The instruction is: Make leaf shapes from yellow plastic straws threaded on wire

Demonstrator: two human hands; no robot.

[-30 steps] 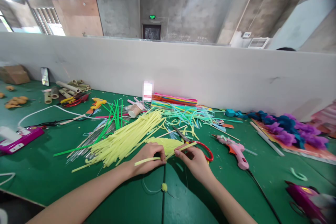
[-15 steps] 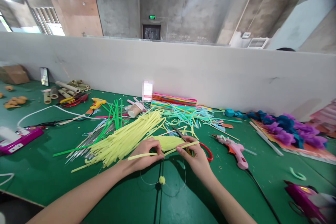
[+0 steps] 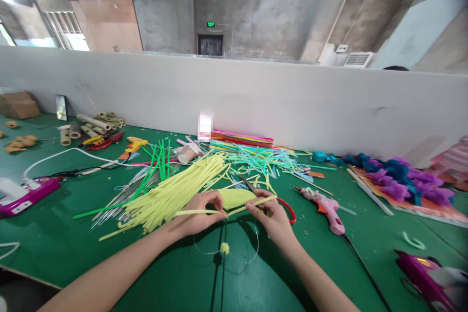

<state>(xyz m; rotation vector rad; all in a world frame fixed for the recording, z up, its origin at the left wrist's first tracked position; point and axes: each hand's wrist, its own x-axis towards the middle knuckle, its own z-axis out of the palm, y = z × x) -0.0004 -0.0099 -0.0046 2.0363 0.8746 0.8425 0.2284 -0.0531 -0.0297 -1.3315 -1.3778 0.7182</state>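
Note:
My left hand [image 3: 203,212] is closed in a pinch on a yellow pipe cleaner [image 3: 239,210], whose short end sticks out to the left. My right hand [image 3: 268,212] pinches the same yellow strip farther right; it angles slightly upward. Whether it is one piece or two meeting at the left fingertips I cannot tell. Scissors [image 3: 288,209] with red handles pass through or behind my right hand, blades pointing up-left. Below my hands is a small yellow fuzzy ball [image 3: 224,248] with a thin clear loop beside it. A yellow bundle [image 3: 236,198] lies just behind my fingers.
Loose yellow pipe cleaners [image 3: 179,187] spread left of centre, with green ones [image 3: 163,161] behind. A pink glue gun [image 3: 331,212] lies right, its cord running forward. Power strips [image 3: 29,197] and purple-blue fuzzy pieces [image 3: 402,178] flank the table. A white partition [image 3: 292,102] stands behind.
My left fingers have shifted slightly and straightened a little along the pipe cleaner, its left end now lying more level. My right hand keeps almost the same place.

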